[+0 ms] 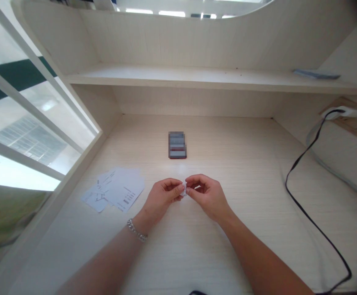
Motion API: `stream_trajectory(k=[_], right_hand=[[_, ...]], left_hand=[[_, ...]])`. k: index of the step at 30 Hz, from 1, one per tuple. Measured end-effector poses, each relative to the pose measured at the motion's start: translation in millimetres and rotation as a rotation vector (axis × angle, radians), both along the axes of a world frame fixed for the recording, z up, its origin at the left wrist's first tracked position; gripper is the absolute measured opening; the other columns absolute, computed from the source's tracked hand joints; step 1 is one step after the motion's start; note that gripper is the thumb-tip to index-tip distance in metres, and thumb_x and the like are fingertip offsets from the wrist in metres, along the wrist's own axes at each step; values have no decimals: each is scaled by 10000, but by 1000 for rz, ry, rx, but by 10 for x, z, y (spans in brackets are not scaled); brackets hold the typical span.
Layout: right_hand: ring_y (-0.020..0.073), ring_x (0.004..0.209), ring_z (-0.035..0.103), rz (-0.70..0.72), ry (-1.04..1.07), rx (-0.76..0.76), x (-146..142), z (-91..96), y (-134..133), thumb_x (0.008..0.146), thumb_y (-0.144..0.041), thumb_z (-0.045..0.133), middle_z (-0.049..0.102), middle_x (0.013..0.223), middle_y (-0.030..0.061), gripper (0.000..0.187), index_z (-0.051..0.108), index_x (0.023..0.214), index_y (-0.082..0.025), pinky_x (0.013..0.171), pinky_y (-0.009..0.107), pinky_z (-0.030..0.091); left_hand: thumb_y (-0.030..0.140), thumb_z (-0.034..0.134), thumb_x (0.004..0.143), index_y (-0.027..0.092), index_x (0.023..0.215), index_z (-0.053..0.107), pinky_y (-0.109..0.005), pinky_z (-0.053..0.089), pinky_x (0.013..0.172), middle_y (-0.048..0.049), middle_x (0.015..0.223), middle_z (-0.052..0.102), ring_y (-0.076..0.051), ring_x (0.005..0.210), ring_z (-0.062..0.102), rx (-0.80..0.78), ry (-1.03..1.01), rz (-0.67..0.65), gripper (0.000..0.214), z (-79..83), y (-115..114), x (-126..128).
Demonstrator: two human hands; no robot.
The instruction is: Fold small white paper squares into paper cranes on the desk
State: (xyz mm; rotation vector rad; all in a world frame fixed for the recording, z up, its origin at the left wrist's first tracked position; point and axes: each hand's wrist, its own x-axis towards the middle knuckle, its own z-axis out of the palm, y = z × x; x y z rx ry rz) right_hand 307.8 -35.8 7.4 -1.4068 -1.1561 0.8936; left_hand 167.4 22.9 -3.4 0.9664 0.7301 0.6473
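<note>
Head view: you had both hands raised over the pale wood-grain surface (236, 164), close together near the middle, fingertips meeting. Your left hand (161, 196) and your right hand (208, 196) both pinched a small white paper scrap (184, 189), so the hands were together and clamped on it, not apart. The scrap sat right between them, partly hidden by your fingers. It looked folded or crumpled; you couldn't tell which from this view.

A chain bracelet (137, 230) sat on your left wrist. Just beside your left hand, a loose spread of white paper slips (117, 189) lay flat on the surface, overlapping each other. They carried printed marks, including what looked like a barcode, but the text was too small to read. Ahead of your hands, well apart from them, a dark rectangular object (177, 144) lay flat. It was pixelated, possibly a phone, with a red line along its near edge.

Off to the right, a black cable (301, 196) ran across the surface from a white plug (342, 112) on the side wall, which sat against a brown panel (353, 119). Behind everything stood a built-in shelf (196, 78), with a flat blue-grey item (316, 73) at its right end. A white-framed window (27, 123) ran along the left side.
</note>
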Motion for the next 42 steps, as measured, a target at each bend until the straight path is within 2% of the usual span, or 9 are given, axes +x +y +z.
stream_trajectory(k=[7, 12, 24, 31, 34, 38, 42], right_hand=[[121, 609, 530, 104, 27, -96, 79, 4, 19, 645, -246, 676, 588, 687, 4, 144, 586, 725, -167, 549, 245, 444], [105, 580, 513, 186, 51, -147, 113, -5, 19, 643, -209, 661, 577, 652, -6, 109, 576, 691, -161, 531, 229, 416], [139, 620, 561, 95, 9, -139, 99, -37, 45, 619, -290, 699, 641, 688, 28, 180, 656, 740, -164, 565, 262, 448], [118, 577, 534, 188, 31, -175, 121, -39, 25, 647, -260, 676, 617, 647, 12, 129, 645, 718, -157, 540, 245, 418], [114, 573, 527, 210, 33, -151, 112, -38, 25, 660, -243, 663, 608, 640, 5, 99, 633, 706, -161, 531, 239, 413], [125, 605, 546, 150, 47, -77, 76, -37, 20, 668, -230, 658, 610, 671, 9, 83, 613, 702, -169, 552, 248, 442], [134, 625, 557, 100, 0, 4, 38, -25, -4, 684, -230, 656, 616, 705, 20, 83, 610, 723, -173, 578, 262, 460]], left_hand=[[326, 702, 651, 114, 764, 649, -239, 418, 575, -52, 707, 611, -113, 615, 516, 85, 85, -66, 246, -20, 10, -20], [317, 688, 669, 113, 750, 651, -237, 404, 562, -44, 684, 593, -108, 600, 503, 78, 92, -152, 223, -1, 24, -47], [339, 697, 649, 129, 733, 672, -240, 410, 566, -48, 682, 615, -113, 598, 514, 59, 89, -103, 228, 27, 38, -53], [333, 708, 631, 126, 697, 675, -251, 407, 561, -35, 629, 611, -108, 559, 513, 101, 122, -145, 219, 20, 56, -65], [324, 705, 641, 125, 695, 664, -246, 400, 559, -28, 637, 599, -101, 562, 505, 79, 97, -152, 210, 27, 50, -64], [306, 692, 671, 115, 727, 647, -247, 403, 588, -34, 697, 580, -101, 616, 507, -33, 22, -136, 204, 51, 39, -58], [294, 681, 691, 112, 738, 635, -244, 404, 607, -29, 709, 564, -98, 637, 503, -72, -11, -132, 193, 61, 39, -66]])
